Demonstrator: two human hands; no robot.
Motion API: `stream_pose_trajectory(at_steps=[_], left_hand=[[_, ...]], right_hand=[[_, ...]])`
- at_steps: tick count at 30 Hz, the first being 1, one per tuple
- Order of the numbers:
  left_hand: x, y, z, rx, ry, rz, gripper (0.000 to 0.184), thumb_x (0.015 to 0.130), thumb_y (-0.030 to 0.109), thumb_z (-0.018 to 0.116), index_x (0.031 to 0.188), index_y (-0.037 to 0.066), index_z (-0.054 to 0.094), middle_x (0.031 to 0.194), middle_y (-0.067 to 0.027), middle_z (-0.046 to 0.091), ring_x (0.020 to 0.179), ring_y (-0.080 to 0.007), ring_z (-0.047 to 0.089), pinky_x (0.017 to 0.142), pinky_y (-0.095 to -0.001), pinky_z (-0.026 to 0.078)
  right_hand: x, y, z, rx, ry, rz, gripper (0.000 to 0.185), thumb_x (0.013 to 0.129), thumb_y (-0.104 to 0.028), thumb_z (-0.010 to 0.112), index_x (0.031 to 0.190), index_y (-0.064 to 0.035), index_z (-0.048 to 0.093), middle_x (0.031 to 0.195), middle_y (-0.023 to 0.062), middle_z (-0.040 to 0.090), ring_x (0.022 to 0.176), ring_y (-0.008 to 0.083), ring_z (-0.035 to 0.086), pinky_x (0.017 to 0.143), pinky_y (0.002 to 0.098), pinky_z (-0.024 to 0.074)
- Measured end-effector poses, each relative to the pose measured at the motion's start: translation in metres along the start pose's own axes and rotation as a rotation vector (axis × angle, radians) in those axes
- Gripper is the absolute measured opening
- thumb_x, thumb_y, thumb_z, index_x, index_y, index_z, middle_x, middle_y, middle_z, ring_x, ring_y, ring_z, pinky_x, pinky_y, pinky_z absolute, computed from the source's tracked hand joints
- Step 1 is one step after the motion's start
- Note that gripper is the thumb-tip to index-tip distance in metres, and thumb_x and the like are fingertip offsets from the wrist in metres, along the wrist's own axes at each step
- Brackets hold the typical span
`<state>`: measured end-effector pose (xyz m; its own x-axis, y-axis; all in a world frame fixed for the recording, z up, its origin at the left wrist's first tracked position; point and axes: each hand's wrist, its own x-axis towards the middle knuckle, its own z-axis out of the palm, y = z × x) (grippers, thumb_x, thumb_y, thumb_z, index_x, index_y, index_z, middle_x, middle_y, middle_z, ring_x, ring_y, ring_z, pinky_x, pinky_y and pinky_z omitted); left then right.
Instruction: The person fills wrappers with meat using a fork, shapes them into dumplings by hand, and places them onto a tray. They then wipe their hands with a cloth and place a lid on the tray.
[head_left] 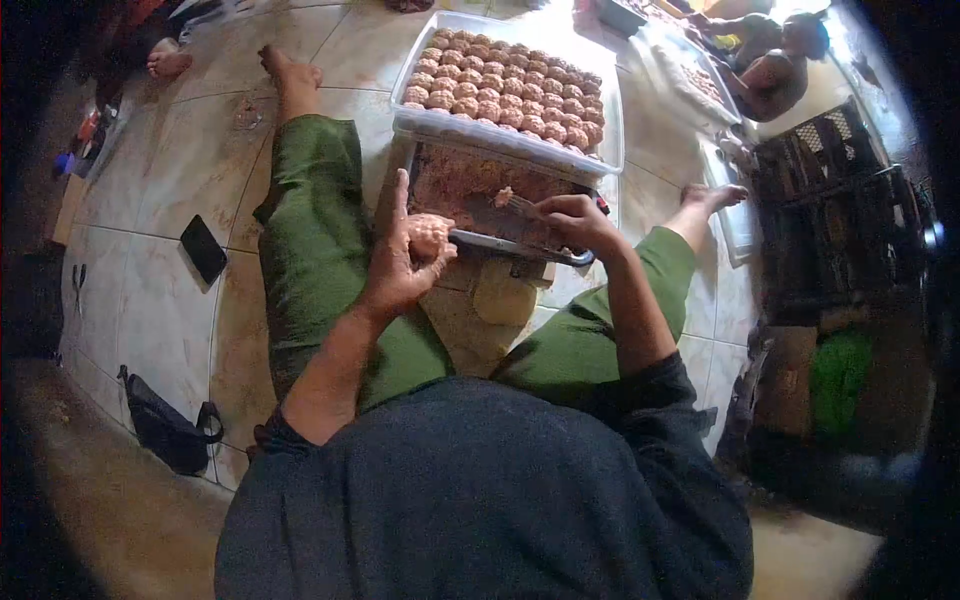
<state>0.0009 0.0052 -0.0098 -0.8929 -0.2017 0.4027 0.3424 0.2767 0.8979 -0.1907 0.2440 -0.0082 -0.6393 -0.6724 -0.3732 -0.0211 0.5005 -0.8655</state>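
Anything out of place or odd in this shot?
No clear spill or damage shows. Mildly odd: a dark phone-like slab and a black pouch lie loose on the floor tiles at the left, away from the clear tub, where the pinkish-brown balls sit in neat rows.

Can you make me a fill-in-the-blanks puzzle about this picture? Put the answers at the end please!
1. The right hand holds a small tool, and a lumpy ball is in the other hand, the ____ one.
2. Of the clear bin and the dark tray, the one nearer the camera is the ____.
3. The trousers are coloured ____.

Missing words: left; dark tray; green.
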Motion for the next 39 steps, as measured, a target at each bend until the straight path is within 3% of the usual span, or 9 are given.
stream_pose_trajectory(at_steps=[3, 6, 7, 12, 16, 29, 32, 38, 39], left_hand=[[-0.005, 0.008, 0.012, -0.314, 0.046, -0.149, 0.094, 0.065, 0.005, 0.077, 0.139, 0.004, 0.019, 0.087, -0.0084, 0.058, 0.082, -0.0162, 0.056, 0.077, -0.0291, 0.047], [0.006, 0.031, 0.014, 0.167, -0.059, 0.134, 0.059, 0.066, 0.008, 0.076, 0.118, 0.000, 0.050, 0.086, -0.0068, 0.060, 0.080, -0.0166, 0.057, 0.076, -0.0288, 0.046], [0.005, 0.037, 0.018, 0.077, -0.031, 0.040, 0.030, 0.067, 0.011, 0.076, 0.090, -0.001, 0.061, 0.081, -0.0035, 0.060, 0.075, -0.0117, 0.056, 0.071, -0.0254, 0.046], [-0.003, 0.049, 0.025, -0.283, -0.118, -0.189, 0.024, 0.071, 0.015, 0.074, 0.082, 0.003, 0.057, 0.075, -0.0001, 0.058, 0.070, -0.0056, 0.051, 0.063, -0.0236, 0.046], [-0.008, 0.052, 0.022, -0.330, -0.122, -0.199, 0.022, 0.075, 0.020, 0.070, 0.080, 0.003, 0.056, 0.074, 0.0010, 0.057, 0.070, -0.0051, 0.051, 0.062, -0.0235, 0.046], [-0.007, 0.080, 0.027, -0.322, -0.132, -0.195, 0.018, 0.074, 0.014, 0.071, 0.080, 0.003, 0.057, 0.076, 0.0011, 0.057, 0.072, -0.0047, 0.051, 0.063, -0.0224, 0.044], [-0.004, 0.070, 0.027, 0.187, -0.169, 0.009, 0.019, 0.073, 0.013, 0.072, 0.080, 0.004, 0.057, 0.077, 0.0005, 0.058, 0.072, -0.0056, 0.052, 0.063, -0.0226, 0.044], [-0.007, 0.069, 0.029, -0.335, -0.091, -0.091, 0.023, 0.076, 0.014, 0.070, 0.091, 0.003, 0.055, 0.077, -0.0007, 0.056, 0.070, -0.0066, 0.051, 0.064, -0.0222, 0.044], [-0.006, 0.070, 0.030, -0.165, -0.046, -0.061, 0.052, 0.076, 0.017, 0.070, 0.119, 0.003, 0.045, 0.083, -0.0030, 0.055, 0.071, -0.0069, 0.051, 0.065, -0.0217, 0.045]], right_hand=[[-0.042, -0.035, -0.002, 0.153, -0.051, -0.091, 0.029, 0.082, -0.013, 0.060, 0.107, 0.0017, 0.060, 0.080, 0.0037, 0.062, 0.067, 0.0084, 0.056, 0.057, 0.0230, 0.0459], [-0.072, -0.070, 0.018, 0.113, -0.036, -0.365, 0.025, 0.085, -0.006, 0.056, 0.109, 0.0015, 0.059, 0.078, -0.0008, 0.061, 0.064, 0.0071, 0.054, 0.055, 0.0220, 0.0449], [-0.077, -0.074, 0.027, 0.064, 0.015, -0.448, 0.025, 0.085, -0.005, 0.056, 0.109, 0.0018, 0.058, 0.082, -0.0002, 0.062, 0.067, 0.0077, 0.055, 0.057, 0.0228, 0.0459], [-0.108, -0.110, 0.058, -0.564, 0.196, -0.778, 0.018, 0.081, -0.004, 0.061, 0.098, -0.0022, 0.065, 0.084, 0.0079, 0.064, 0.072, 0.0164, 0.061, 0.062, 0.0272, 0.0490], [-0.127, -0.116, 0.054, -0.677, 0.230, -0.675, 0.025, 0.073, -0.006, 0.062, 0.096, -0.0144, 0.067, 0.088, 0.0080, 0.065, 0.070, 0.0233, 0.064, 0.061, 0.0319, 0.0518], [-0.143, -0.102, 0.069, -0.426, 0.360, -0.797, 0.028, 0.074, -0.003, 0.060, 0.100, -0.0124, 0.064, 0.092, 0.0085, 0.063, 0.076, 0.0235, 0.064, 0.065, 0.0318, 0.0527], [-0.143, -0.107, 0.064, -0.350, 0.422, -0.802, 0.027, 0.075, -0.004, 0.060, 0.100, -0.0127, 0.064, 0.093, 0.0090, 0.064, 0.077, 0.0234, 0.064, 0.066, 0.0328, 0.0527], [-0.144, -0.092, 0.071, -0.366, 0.372, -0.776, 0.020, 0.076, 0.000, 0.060, 0.096, -0.0036, 0.064, 0.090, 0.0102, 0.063, 0.078, 0.0214, 0.063, 0.068, 0.0320, 0.0524], [-0.144, -0.087, 0.069, -0.277, 0.399, -0.773, 0.020, 0.077, -0.001, 0.060, 0.096, -0.0029, 0.064, 0.091, 0.0106, 0.063, 0.079, 0.0213, 0.063, 0.068, 0.0318, 0.0524]])
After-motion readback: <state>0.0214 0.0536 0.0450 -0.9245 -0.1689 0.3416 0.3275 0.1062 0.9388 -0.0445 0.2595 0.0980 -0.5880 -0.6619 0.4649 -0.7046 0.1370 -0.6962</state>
